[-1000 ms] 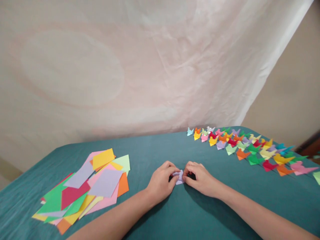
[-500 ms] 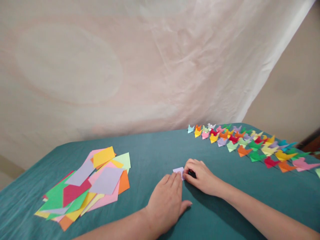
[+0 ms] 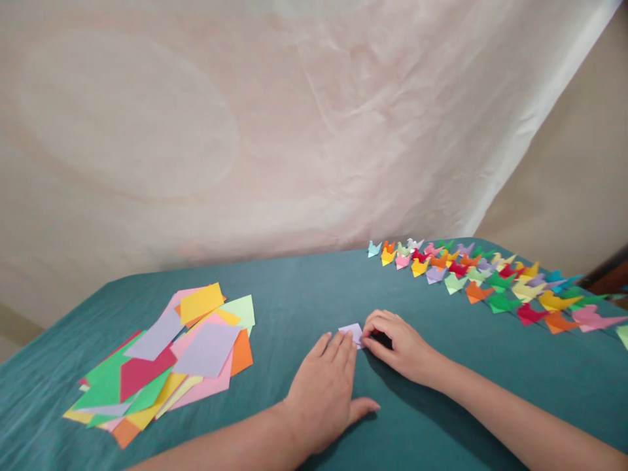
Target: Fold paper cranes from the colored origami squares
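A small piece of folded lilac paper lies on the green tablecloth between my hands. My left hand rests flat, its fingertips on the paper's near left part and its thumb stretched out to the right. At the paper's right edge, my right hand pinches the edge or a flap between thumb and forefinger, with the other fingers curled. The fingertips cover part of the paper, so its exact folds are hidden.
Loose sheets of coloured paper lie in an overlapping pile on the left. Rows of folded paper birds stand at the back right. A pale cloth hangs behind the green tablecloth.
My right hand has shifted slightly rightward, still pinching at the paper's edge. The left hand's fingers have spread a little and slid back, so more of the paper shows. The view has moved slightly.
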The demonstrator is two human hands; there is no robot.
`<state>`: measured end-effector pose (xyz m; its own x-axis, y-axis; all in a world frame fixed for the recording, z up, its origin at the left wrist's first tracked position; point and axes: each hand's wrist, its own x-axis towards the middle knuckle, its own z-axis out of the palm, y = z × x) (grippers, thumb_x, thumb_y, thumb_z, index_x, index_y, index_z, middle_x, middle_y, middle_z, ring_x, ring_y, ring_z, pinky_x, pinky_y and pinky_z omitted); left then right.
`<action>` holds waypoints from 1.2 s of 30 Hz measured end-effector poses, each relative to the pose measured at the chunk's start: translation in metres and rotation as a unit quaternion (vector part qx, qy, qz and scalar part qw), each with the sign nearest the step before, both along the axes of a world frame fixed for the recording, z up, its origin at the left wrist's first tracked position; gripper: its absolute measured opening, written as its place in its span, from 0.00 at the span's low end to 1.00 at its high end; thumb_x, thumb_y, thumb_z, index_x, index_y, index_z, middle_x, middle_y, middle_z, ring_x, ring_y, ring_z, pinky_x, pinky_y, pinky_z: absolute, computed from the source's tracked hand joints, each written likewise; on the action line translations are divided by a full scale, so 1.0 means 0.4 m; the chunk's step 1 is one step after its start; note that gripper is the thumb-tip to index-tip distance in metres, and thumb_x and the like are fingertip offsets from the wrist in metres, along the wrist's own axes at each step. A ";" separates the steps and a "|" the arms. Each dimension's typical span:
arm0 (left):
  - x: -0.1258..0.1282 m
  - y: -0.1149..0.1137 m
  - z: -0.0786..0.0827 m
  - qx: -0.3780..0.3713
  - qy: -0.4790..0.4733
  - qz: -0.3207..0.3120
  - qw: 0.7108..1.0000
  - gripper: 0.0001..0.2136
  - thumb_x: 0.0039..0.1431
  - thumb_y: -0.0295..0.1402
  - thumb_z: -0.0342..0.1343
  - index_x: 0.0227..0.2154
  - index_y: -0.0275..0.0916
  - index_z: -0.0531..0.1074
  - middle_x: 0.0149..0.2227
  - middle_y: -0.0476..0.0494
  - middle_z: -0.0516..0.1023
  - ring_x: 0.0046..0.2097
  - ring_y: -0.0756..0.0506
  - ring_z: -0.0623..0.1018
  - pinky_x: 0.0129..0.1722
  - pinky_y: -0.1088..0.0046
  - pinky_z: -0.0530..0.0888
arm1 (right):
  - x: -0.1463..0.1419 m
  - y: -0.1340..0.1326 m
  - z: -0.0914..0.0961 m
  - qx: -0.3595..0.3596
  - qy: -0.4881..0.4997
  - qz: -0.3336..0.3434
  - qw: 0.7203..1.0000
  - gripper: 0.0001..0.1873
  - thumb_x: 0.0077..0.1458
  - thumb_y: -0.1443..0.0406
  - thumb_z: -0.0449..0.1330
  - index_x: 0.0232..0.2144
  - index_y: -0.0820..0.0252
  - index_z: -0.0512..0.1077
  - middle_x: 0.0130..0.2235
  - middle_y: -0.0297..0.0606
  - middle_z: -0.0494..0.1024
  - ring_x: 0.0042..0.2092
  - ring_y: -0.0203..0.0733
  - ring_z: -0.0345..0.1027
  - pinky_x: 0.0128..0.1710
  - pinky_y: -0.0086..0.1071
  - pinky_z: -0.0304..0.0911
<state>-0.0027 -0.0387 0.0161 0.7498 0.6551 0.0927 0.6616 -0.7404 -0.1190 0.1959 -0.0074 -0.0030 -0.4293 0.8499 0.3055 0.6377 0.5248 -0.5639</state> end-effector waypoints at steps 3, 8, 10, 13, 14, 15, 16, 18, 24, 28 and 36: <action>0.000 0.000 -0.002 0.001 -0.005 0.001 1.000 0.36 0.59 0.56 0.36 0.56 0.29 0.61 0.58 0.33 0.61 0.60 0.39 0.60 0.58 0.60 0.56 | 0.014 -0.003 0.008 0.022 0.012 0.044 0.999 0.09 0.56 0.70 0.51 0.35 0.56 0.71 0.36 0.38 0.73 0.39 0.40 0.66 0.39 0.34 0.59; 0.001 0.000 -0.004 -0.004 -0.002 0.004 1.000 0.35 0.59 0.56 0.37 0.56 0.30 0.62 0.58 0.33 0.62 0.59 0.38 0.61 0.58 0.60 0.56 | 0.037 -0.003 0.023 0.066 -0.050 0.089 0.993 0.15 0.55 0.71 0.50 0.39 0.54 0.74 0.37 0.38 0.76 0.38 0.40 0.68 0.40 0.36 0.59; 0.001 0.000 -0.005 -0.004 -0.002 0.003 1.000 0.34 0.59 0.55 0.36 0.55 0.30 0.62 0.57 0.33 0.63 0.59 0.39 0.61 0.58 0.60 0.56 | 0.041 -0.004 0.026 0.079 -0.072 0.096 0.990 0.16 0.53 0.72 0.50 0.39 0.54 0.74 0.38 0.37 0.76 0.38 0.40 0.68 0.40 0.37 0.58; 0.000 0.001 -0.006 -0.001 -0.002 0.000 1.000 0.34 0.59 0.55 0.36 0.55 0.29 0.62 0.57 0.33 0.63 0.59 0.39 0.62 0.57 0.60 0.56 | 0.044 -0.004 0.026 0.090 -0.096 0.102 0.986 0.18 0.51 0.73 0.51 0.39 0.54 0.74 0.39 0.38 0.76 0.39 0.41 0.68 0.40 0.38 0.59; 0.001 0.001 -0.005 0.001 -0.001 -0.002 1.000 0.34 0.59 0.55 0.36 0.55 0.29 0.62 0.58 0.33 0.63 0.59 0.39 0.62 0.57 0.60 0.56 | 0.045 -0.004 0.026 0.093 -0.103 0.104 0.985 0.18 0.51 0.73 0.51 0.39 0.54 0.74 0.39 0.38 0.76 0.39 0.41 0.68 0.41 0.38 0.59; 0.001 0.001 -0.005 0.003 -0.002 -0.002 1.000 0.34 0.59 0.55 0.36 0.55 0.29 0.63 0.57 0.33 0.63 0.59 0.38 0.62 0.57 0.60 0.57 | 0.046 -0.004 0.025 0.096 -0.110 0.105 0.984 0.18 0.51 0.73 0.51 0.39 0.54 0.74 0.39 0.38 0.76 0.40 0.42 0.68 0.41 0.39 0.59; 0.001 0.002 -0.004 0.006 -0.002 -0.002 1.000 0.34 0.59 0.55 0.37 0.54 0.29 0.63 0.57 0.33 0.63 0.59 0.38 0.62 0.57 0.60 0.57 | 0.047 -0.003 0.025 0.098 -0.117 0.108 0.982 0.18 0.51 0.73 0.51 0.39 0.54 0.74 0.40 0.38 0.76 0.40 0.42 0.68 0.41 0.39 0.59; 0.002 0.001 -0.002 0.011 -0.004 -0.001 1.000 0.33 0.59 0.55 0.37 0.54 0.30 0.64 0.57 0.33 0.64 0.59 0.38 0.62 0.57 0.60 0.57 | 0.049 -0.002 0.025 0.104 -0.122 0.118 0.980 0.18 0.51 0.73 0.51 0.40 0.53 0.75 0.41 0.39 0.76 0.41 0.43 0.68 0.42 0.40 0.59; 0.003 -0.001 0.003 0.008 -0.001 0.004 1.000 0.33 0.59 0.54 0.38 0.54 0.31 0.64 0.56 0.33 0.65 0.58 0.39 0.64 0.56 0.61 0.58 | 0.050 -0.003 0.030 0.119 -0.116 0.144 0.975 0.19 0.51 0.73 0.51 0.42 0.54 0.74 0.42 0.41 0.76 0.42 0.44 0.68 0.43 0.42 0.59; 0.001 0.000 0.003 0.003 -0.008 0.003 1.000 0.32 0.59 0.54 0.38 0.54 0.32 0.63 0.56 0.34 0.65 0.58 0.38 0.63 0.57 0.60 0.58 | 0.052 -0.004 0.031 0.115 -0.105 0.143 0.977 0.19 0.50 0.73 0.51 0.41 0.54 0.74 0.41 0.41 0.76 0.41 0.44 0.68 0.43 0.42 0.60; 0.002 0.000 0.005 -0.009 -0.008 0.004 1.000 0.32 0.59 0.54 0.39 0.55 0.32 0.62 0.58 0.35 0.63 0.59 0.38 0.61 0.57 0.59 0.57 | 0.042 0.000 0.014 0.062 -0.040 0.085 0.994 0.16 0.52 0.73 0.51 0.39 0.56 0.74 0.38 0.39 0.76 0.40 0.42 0.68 0.42 0.38 0.60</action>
<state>-0.0019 -0.0386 0.0182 0.7433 0.6625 0.0932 0.6690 -0.7372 -0.0947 0.2126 -0.0075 0.0025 -0.5913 0.7208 0.3616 0.5739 0.6912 -0.4393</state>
